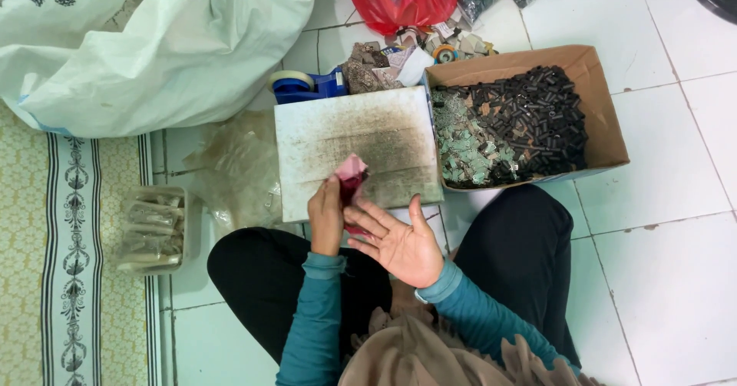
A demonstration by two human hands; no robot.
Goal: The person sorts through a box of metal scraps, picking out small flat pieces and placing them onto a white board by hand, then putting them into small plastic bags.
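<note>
Here we are pinching the pink wrapper (pixel 352 172) in our left hand (pixel 327 217), right hand (pixel 401 240) lying released, palm up; better keeping it over the stained board (pixel 357 136).

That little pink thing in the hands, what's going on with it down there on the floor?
A person sits cross-legged on the white tiled floor. The left hand pinches a small pink-red paper wrapper over a stained white board, while the right hand lies open, palm up, beside it. To the right stands an open cardboard box of small black cylinders and greenish scraps.
</note>
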